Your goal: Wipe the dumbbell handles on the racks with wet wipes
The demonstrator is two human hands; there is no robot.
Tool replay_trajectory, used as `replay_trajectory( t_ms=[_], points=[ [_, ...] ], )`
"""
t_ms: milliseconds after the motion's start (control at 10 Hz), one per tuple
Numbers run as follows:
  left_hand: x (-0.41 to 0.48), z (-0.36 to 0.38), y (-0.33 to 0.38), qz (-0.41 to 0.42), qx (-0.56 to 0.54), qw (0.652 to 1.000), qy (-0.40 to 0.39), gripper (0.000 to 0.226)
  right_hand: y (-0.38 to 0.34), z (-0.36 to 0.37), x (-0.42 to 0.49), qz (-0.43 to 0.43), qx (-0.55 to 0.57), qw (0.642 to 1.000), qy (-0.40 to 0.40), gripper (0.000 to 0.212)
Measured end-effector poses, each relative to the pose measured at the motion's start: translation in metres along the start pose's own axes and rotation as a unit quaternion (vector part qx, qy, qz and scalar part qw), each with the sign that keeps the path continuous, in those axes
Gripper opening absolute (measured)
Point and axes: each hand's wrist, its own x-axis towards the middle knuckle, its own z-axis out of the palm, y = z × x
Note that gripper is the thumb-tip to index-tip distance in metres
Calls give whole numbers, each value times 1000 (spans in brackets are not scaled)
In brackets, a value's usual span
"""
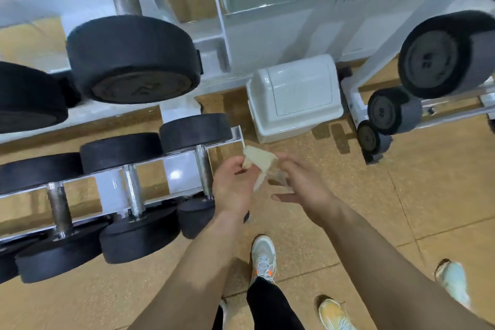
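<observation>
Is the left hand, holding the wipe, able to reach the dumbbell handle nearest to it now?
Probably yes: the left hand holds the wipe right beside that handle, with nothing between them.

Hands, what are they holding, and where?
The left hand pinches a wet wipe by its left edge; whether the right hand grips its other corner is unclear.

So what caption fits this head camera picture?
Left hand holds a crumpled white wet wipe beside black dumbbells on a white rack.

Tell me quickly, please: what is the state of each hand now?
Left hand: closed, holding the crumpled pale wet wipe.
Right hand: beside the wipe; grip cannot be told.
</observation>
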Motion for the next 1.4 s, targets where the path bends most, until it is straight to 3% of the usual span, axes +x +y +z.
replay_trajectory(
  t_ms=[100,200,300,400,500,700,800,1000,1200,1300,1400],
  points=[
    [-1,44,22,-43,-39,997,-49,15,-6,-44,1,21,49,997,-48,27],
    [9,80,34,-19,29,991,-127,5,-7,-87,17,-3,86,996,11,20],
    [38,98,38,-49,31,982,-182,14,-6,-117,46,4,136,985,106,18],
    [93,121,34,-43,91,981,-165,30,1,-139,93,24,138,971,194,33],
    [149,148,30,14,197,969,-149,35,5,-153,141,51,120,963,237,42],
    [220,175,27,28,293,941,-170,53,-1,-160,209,36,73,964,251,34],
    [232,173,26,33,295,939,-172,50,-10,-155,232,34,59,963,259,35],
    [238,178,33,14,219,957,-189,44,-33,-143,260,16,49,972,230,76],
    [234,172,33,14,194,965,-178,49,-22,-138,261,30,10,967,254,41],
    [223,164,33,2,201,965,-170,49,-21,-135,242,69,-21,974,217,26],
    [206,152,34,-16,223,961,-164,50,-28,-130,219,68,-98,972,205,33]
  ],
)
